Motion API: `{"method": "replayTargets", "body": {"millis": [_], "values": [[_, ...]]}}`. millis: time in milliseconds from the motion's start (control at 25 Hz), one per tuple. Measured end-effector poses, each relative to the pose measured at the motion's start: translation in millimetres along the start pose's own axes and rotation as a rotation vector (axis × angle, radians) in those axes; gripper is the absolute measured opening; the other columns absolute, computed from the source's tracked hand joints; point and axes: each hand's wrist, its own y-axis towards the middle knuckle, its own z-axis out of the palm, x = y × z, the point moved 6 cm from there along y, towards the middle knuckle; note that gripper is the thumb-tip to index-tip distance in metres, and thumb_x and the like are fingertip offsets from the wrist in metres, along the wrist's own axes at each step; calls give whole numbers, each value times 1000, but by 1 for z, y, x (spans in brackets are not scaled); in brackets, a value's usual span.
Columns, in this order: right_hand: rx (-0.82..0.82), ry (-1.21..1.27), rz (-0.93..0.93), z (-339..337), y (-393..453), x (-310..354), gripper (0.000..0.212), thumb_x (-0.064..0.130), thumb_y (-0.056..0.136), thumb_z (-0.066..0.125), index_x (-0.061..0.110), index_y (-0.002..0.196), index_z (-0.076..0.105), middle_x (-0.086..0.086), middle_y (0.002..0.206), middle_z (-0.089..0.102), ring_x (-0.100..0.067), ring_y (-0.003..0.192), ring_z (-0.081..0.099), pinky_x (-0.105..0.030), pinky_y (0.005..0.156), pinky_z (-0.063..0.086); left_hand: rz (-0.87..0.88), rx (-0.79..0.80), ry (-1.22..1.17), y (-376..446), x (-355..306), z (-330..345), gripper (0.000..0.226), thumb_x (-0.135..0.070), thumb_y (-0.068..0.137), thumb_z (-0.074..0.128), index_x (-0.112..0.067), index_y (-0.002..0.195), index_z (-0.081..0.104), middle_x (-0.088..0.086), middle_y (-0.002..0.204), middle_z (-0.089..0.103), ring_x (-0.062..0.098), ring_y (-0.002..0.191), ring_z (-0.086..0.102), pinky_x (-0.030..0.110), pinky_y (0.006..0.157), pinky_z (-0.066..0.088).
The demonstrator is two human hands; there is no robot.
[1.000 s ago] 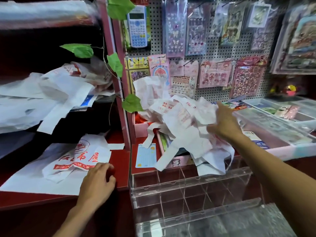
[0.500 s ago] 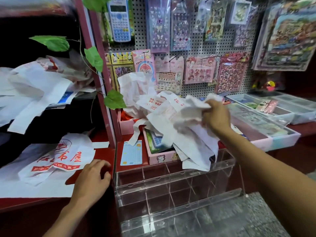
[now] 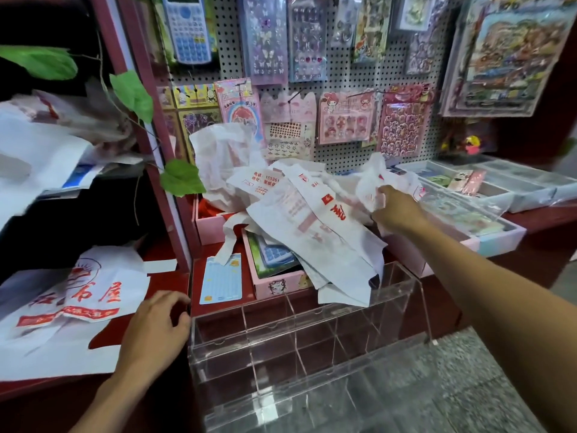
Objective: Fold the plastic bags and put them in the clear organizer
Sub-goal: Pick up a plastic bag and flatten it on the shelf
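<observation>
Two hands: both in view, well apart.
Right hand [image 3: 395, 210]: fingers curled round a crumpled white plastic bag [image 3: 379, 179] at the right edge of the bag pile [image 3: 299, 214].
Left hand [image 3: 156, 326]: fingers loosely bent, holding nothing, at the red shelf [image 3: 103, 339] edge just beside the clear organizer [image 3: 299, 332].
Bag pile: heaped over pink boxes [image 3: 274, 284], lower end hanging into the organizer's back right compartment.
Flat bag [image 3: 78, 301]: lies on the shelf, left of the left hand.

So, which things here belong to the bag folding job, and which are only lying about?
Job: heap of plastic bags, flat bag, clear organizer, right hand, left hand.
Lying about: calculator, sticker packs, blue card.
</observation>
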Motion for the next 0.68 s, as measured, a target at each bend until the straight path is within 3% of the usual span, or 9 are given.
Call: {"method": "replayTargets", "body": {"millis": [160,320,680], "values": [[-138,-110,-59,0,-20,12,46,22,88,56,9,132,48,-19,130,53,-41,117,50,-47,94,45,19,-2,12,-4,-6,-3,17,-14,88,65,-21,103,66,-4,113,61,18,105,54,33,81,45],[-234,-148,-226,3,-56,58,45,19,88,56,11,132,50,-16,130,52,-39,115,49,-46,89,43,2,-14,-5,-11,1,-21,19,-14,88,64,-21,104,66,-4,115,61,19,109,54,34,87,45],[-26,48,-625,89,-172,208,34,18,85,61,11,118,60,-12,117,60,-33,105,56,-39,82,47,-116,41,130,-48,86,-79,34,-20,85,63,-20,118,61,2,124,60,23,114,51,37,92,45]]}}
